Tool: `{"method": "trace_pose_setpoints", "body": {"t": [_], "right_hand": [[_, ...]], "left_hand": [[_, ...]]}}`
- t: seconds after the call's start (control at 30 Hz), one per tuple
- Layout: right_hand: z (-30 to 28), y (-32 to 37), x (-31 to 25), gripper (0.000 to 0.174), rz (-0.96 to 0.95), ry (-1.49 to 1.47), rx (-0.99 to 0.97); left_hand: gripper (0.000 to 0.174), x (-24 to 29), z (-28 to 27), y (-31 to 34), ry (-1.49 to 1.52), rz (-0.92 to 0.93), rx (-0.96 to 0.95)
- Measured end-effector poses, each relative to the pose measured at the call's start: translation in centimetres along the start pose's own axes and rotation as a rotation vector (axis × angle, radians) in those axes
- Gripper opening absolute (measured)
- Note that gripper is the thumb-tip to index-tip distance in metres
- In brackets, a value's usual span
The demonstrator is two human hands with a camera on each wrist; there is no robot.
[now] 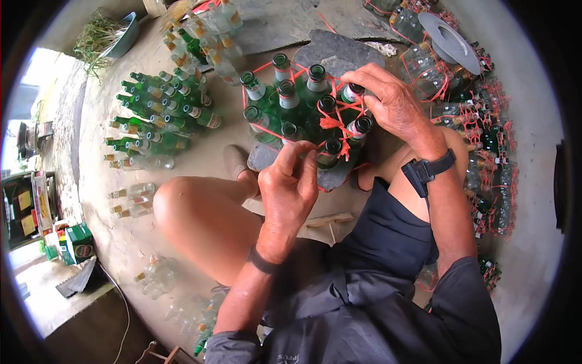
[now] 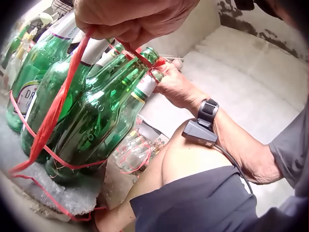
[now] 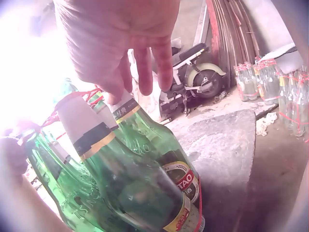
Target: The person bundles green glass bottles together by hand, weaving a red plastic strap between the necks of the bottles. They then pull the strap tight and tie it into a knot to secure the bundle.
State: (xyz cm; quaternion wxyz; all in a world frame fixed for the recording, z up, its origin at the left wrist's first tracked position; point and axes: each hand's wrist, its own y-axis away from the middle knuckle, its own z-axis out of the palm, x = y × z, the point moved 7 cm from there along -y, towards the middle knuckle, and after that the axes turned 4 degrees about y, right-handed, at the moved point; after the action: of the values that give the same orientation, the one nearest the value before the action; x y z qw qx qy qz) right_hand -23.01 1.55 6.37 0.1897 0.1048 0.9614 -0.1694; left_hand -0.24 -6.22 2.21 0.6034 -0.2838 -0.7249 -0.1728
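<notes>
Left hand (image 1: 290, 182) pinches red cord (image 2: 54, 116); right hand (image 1: 393, 102), ahead and to its right, holds 1 green bottle (image 3: 146, 135) at the neck. Clear bottles (image 1: 417, 63) stand farther right.

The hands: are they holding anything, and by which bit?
Left hand pinches the red string partway along. Right hand is at a bottle's neck; whether it grips, I can't tell.

Upright green bottles (image 1: 286, 100) laced at the necks with red twine (image 1: 330, 123), stood on grey slab (image 1: 339, 51); twine pinched by left hand (image 1: 288, 185), one bottle top (image 1: 356, 90) touched by right hand (image 1: 394, 100); more green bottles (image 1: 160, 109) grouped at view left, twine-tied bottles (image 1: 494, 158) lined up along view right
</notes>
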Motion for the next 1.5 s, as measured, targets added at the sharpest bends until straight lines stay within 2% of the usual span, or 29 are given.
{"method": "trace_pose_setpoints", "body": {"t": [0.27,0.33,0.43,0.5,0.53,0.6,0.63,0.73,0.83,0.97,1.1,1.13,1.2,1.27,1.33,1.5], "right_hand": [[0.4,0.2,-0.2,0.054,0.022,-0.044,-0.019],[0.3,0.1,-0.5,0.055,0.009,-0.035,-0.025],[-0.7,0.5,-2.0,0.054,-0.014,0.001,0.067],[-3.0,1.0,-4.4,0.042,-0.117,0.077,0.249],[-3.4,1.3,-5.5,0.042,-0.120,0.078,0.242],[-3.3,2.0,-8.8,0.038,-0.274,0.097,0.153],[-2.8,2.1,-9.9,0.035,-0.288,0.110,0.163],[-1.4,2.1,-10.1,0.033,-0.205,0.098,0.110],[-0.8,1.5,-10.1,0.030,-0.223,0.103,0.105],[-0.6,0.7,-10.2,0.026,-0.246,0.116,0.083],[-0.8,-0.1,-10.0,0.024,-0.276,0.098,0.045],[-0.6,-0.3,-10.0,0.022,-0.272,0.039,-0.006],[-0.4,-0.7,-10.3,0.021,-0.271,-0.020,-0.059],[1.0,-1.0,-10.0,0.017,-0.176,-0.068,-0.251],[1.8,-1.3,-9.9,0.016,-0.178,-0.049,-0.312],[3.9,-2.3,-9.2,0.017,-0.158,-0.063,-0.507]], "left_hand": [[0.007,-0.5,-0.3,0.0,0.029,0.020,0.061],[0.007,0.0,-0.4,-0.1,-0.067,0.079,0.080],[0.008,0.1,-0.5,0.1,-0.048,0.072,0.112],[0.007,-0.3,-0.6,0.1,-0.025,0.055,0.126],[0.007,-0.5,-0.5,0.2,-0.005,0.042,0.130],[0.006,-0.7,-0.5,0.3,0.004,0.035,0.134],[0.006,-0.7,-0.5,0.3,0.008,0.032,0.133],[0.006,-0.7,-0.6,0.2,0.048,-0.025,0.107],[0.010,-2.4,-0.2,0.6,0.185,-0.112,0.076],[0.013,-3.3,-0.5,0.5,0.205,-0.121,0.052],[0.015,-4.3,-0.7,0.3,0.264,-0.240,-0.023],[0.016,-4.6,-0.6,0.4,0.295,-0.296,-0.041],[0.016,-5.2,-0.3,0.2,0.300,-0.251,-0.025],[0.016,-5.7,-0.1,0.1,0.304,-0.207,-0.007],[0.017,-6.4,0.2,0.1,0.318,-0.279,-0.013],[0.021,-6.4,0.3,-0.1,0.298,-0.324,0.058]]}}
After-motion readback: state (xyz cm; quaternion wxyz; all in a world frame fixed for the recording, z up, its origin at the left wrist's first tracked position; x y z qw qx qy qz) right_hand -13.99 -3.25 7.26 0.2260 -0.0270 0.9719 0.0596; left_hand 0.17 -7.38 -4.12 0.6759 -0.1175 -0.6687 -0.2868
